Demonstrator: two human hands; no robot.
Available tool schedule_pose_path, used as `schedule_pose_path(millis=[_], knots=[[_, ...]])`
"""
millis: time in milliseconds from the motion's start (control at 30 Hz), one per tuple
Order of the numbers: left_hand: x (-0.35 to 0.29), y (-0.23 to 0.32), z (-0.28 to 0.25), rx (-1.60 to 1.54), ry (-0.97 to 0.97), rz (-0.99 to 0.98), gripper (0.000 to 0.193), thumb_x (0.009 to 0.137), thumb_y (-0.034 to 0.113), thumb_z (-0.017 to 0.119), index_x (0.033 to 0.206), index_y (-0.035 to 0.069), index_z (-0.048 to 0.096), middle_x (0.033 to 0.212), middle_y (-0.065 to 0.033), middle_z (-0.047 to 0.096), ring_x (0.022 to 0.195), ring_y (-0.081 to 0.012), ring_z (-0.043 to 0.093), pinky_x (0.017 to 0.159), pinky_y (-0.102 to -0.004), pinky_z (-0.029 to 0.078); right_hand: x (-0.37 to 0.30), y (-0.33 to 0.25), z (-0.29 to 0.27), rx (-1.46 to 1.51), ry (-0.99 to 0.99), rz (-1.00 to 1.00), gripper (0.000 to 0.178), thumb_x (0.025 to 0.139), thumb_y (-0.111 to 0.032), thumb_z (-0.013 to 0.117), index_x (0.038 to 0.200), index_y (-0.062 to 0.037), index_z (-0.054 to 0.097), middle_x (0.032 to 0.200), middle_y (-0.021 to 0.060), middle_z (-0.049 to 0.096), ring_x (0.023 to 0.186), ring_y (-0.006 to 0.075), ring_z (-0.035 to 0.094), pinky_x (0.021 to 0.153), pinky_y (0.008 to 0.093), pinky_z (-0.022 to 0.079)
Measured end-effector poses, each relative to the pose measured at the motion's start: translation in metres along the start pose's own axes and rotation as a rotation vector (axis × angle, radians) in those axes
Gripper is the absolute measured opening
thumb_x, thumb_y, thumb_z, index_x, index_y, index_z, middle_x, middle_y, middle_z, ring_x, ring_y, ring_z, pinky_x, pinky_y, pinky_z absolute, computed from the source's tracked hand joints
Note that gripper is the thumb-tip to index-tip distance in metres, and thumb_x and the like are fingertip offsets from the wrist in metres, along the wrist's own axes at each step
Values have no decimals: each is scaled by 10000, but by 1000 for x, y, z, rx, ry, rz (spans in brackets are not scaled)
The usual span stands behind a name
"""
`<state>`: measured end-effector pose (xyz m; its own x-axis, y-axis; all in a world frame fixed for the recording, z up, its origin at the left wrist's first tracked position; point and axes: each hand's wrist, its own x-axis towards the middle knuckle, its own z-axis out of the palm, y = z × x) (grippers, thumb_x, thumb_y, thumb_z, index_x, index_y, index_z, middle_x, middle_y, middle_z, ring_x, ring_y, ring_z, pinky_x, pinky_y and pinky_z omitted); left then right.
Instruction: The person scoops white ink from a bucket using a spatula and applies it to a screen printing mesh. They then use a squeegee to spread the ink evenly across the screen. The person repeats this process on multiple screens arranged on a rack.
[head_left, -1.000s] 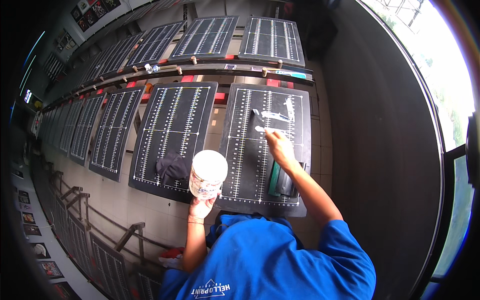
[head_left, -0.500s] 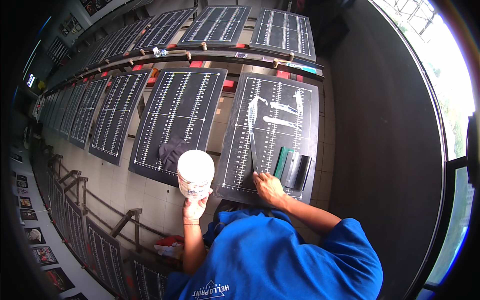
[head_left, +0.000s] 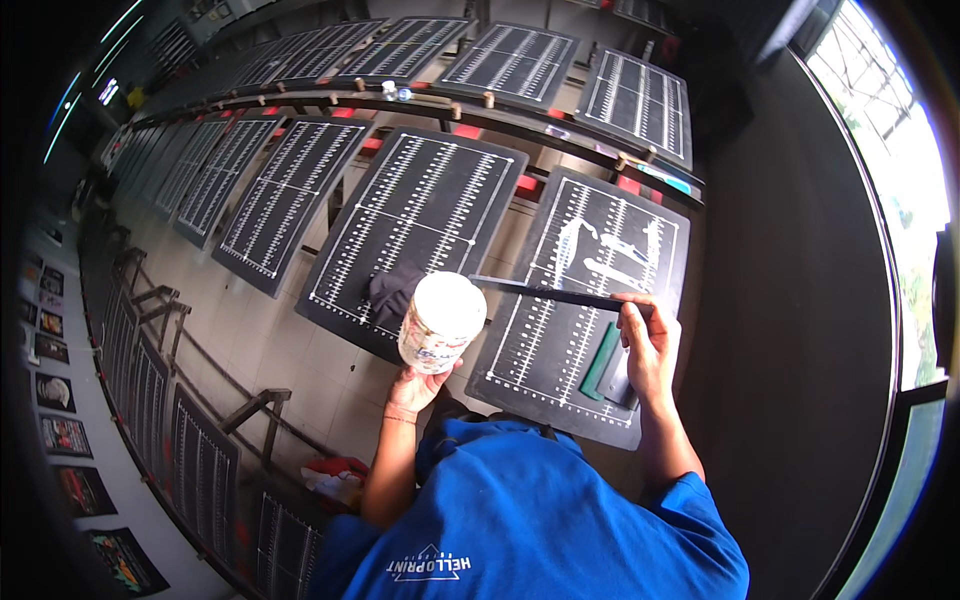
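In my left hand (head_left: pixel 418 388) is a white round tub (head_left: pixel 440 325), tilted slightly, with coloured print on its side. Its top looks plain white; whether that is a lid or white contents I cannot tell. My right hand (head_left: pixel 650 345) grips one end of a long dark spatula (head_left: pixel 555 293), held across above the board. The spatula's other end reaches the tub's rim. Below it, white smears (head_left: pixel 615 270) mark the black ruled board (head_left: pixel 520 355). A green-edged squeegee (head_left: pixel 601 362) lies on that board beside my right hand, next to a grey one (head_left: pixel 620 382) partly covered by my arm.
A dark crumpled cloth (head_left: pixel 393 292) lies on the neighbouring board (head_left: pixel 340 250), behind the tub. More ruled boards (head_left: pixel 510 62) stand in rows beyond a dark rail (head_left: pixel 420 103). A dark wall (head_left: pixel 790 280) runs along the right. Tiled floor (head_left: pixel 260 335) shows at left.
My right hand has lifted the spatula off the board and swung its far end left to the tub. The view has turned, so the boards appear shifted right.
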<state>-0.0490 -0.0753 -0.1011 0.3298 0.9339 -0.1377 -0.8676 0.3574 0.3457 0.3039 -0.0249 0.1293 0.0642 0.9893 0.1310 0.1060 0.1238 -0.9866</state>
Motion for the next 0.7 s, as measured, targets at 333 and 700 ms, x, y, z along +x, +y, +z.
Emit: schedule_pose_path(millis=[333, 700], knots=[[3, 142, -36, 65, -53, 169, 826, 852, 301, 792, 1471, -32, 359, 1456, -248, 466, 1301, -460, 504, 1088, -412, 496, 103, -5, 238, -159, -587, -143, 223, 996, -188, 611, 1089, -3, 693, 868, 139, 692, 801, 207, 670, 731, 345, 513], [41, 366, -163, -5, 118, 451, 746, 986, 354, 608, 1502, -52, 253, 1519, -240, 368, 1373, -422, 425, 1116, -381, 477, 203, 31, 557, -301, -644, -328, 257, 977, -256, 642, 1004, -5, 693, 712, 188, 649, 614, 292, 629, 595, 412, 462]])
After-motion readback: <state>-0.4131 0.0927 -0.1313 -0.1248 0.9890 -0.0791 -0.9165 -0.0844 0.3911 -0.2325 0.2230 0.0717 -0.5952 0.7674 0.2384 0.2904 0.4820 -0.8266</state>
